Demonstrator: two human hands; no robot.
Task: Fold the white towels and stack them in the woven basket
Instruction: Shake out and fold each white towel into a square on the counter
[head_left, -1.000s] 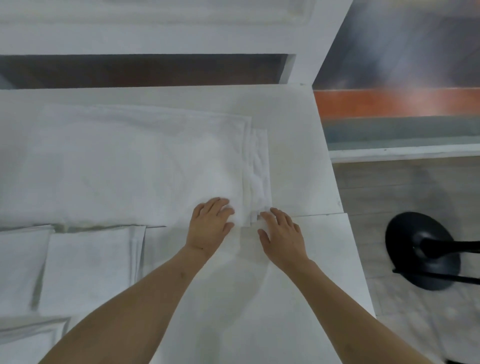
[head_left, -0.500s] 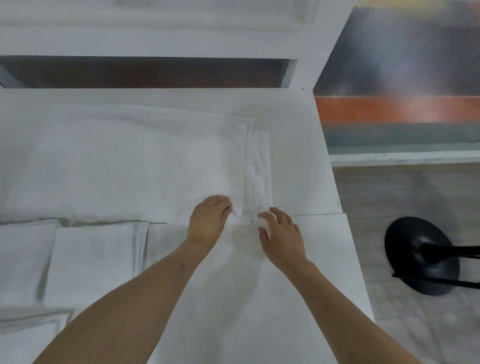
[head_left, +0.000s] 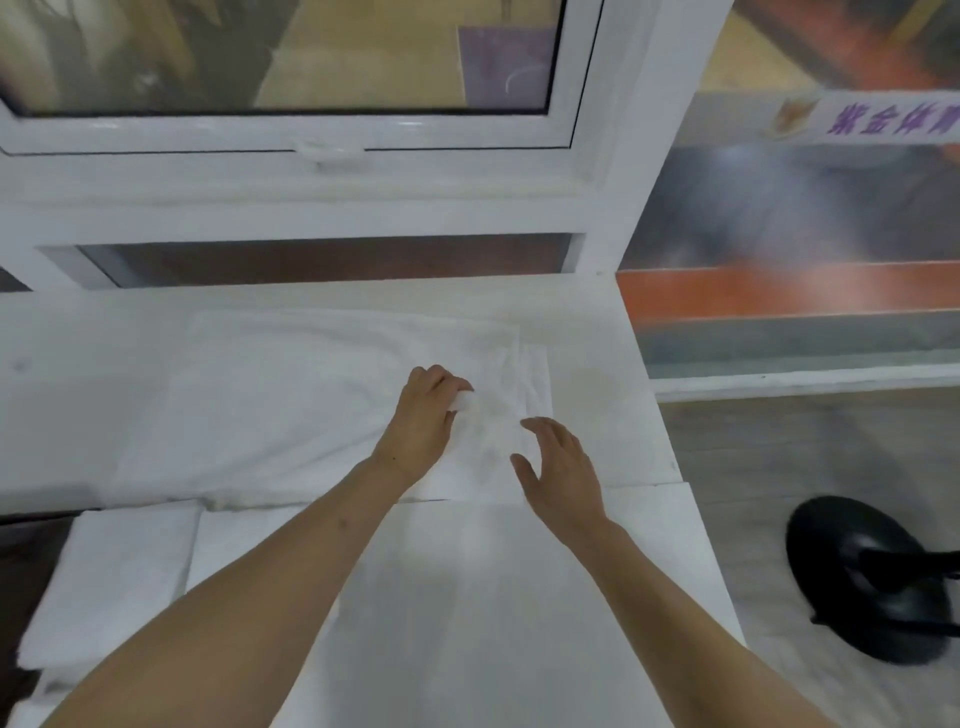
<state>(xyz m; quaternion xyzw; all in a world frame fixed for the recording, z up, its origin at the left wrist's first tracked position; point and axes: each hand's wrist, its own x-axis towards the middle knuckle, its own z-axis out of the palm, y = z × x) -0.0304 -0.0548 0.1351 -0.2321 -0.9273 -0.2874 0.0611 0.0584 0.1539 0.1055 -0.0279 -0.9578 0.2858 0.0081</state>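
A large white towel (head_left: 270, 395) lies spread flat on the white table (head_left: 597, 343) below the window. My left hand (head_left: 423, 423) pinches a bunch of its cloth near the right end and lifts it a little. My right hand (head_left: 558, 467) hovers just right of it with fingers spread, over the towel's near right corner, holding nothing. Folded white towels (head_left: 119, 582) lie stacked at the near left. No woven basket is in view.
A white window frame (head_left: 332, 171) runs along the back of the table. The table's right edge drops to a tiled floor, where a black round stand base (head_left: 862, 577) sits. A second white surface (head_left: 519, 597) lies under my forearms.
My left hand moved forward over the towel and closed on a pinch of cloth. My right hand lifted off the corner and spread its fingers. The camera tilted up, showing the window.
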